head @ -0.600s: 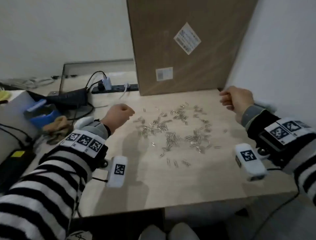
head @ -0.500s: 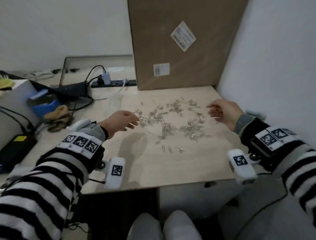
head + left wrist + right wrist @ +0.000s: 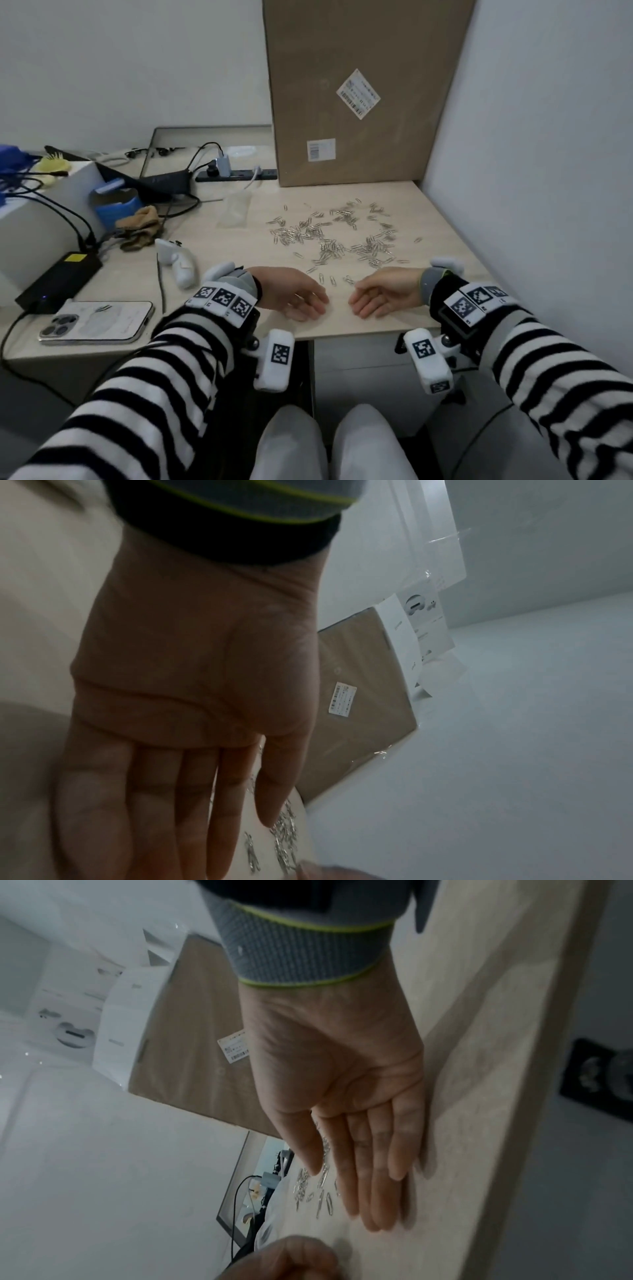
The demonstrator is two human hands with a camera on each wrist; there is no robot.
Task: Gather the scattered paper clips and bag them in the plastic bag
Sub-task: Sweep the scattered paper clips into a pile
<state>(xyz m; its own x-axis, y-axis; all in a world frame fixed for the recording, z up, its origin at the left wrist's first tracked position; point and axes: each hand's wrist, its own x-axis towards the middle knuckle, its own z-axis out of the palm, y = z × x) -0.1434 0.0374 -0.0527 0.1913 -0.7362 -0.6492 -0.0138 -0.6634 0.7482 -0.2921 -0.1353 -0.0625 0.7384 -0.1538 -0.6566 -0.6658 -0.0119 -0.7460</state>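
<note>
Several silver paper clips (image 3: 329,236) lie scattered over the middle of the light wooden table (image 3: 342,325). A clear plastic bag (image 3: 235,209) lies flat to their left. My left hand (image 3: 305,303) and right hand (image 3: 368,303) rest near the table's front edge, just short of the nearest clips, fingertips pointing at each other a small gap apart. The left wrist view shows the left hand (image 3: 164,791) with straight fingers and nothing in its palm, clips (image 3: 284,837) beyond it. The right hand (image 3: 363,1164) is also flat and holds nothing, with clips (image 3: 313,1188) beside it.
A tall cardboard box (image 3: 359,92) stands behind the clips and a white wall (image 3: 548,171) borders the table's right. To the left lie a phone (image 3: 96,322), a black adapter (image 3: 58,281), a white controller (image 3: 178,262), cables and a power strip (image 3: 236,174).
Both hands have come back from the far sides of the clip pile to the front edge, and their curled fingers have straightened. The clips have not visibly moved.
</note>
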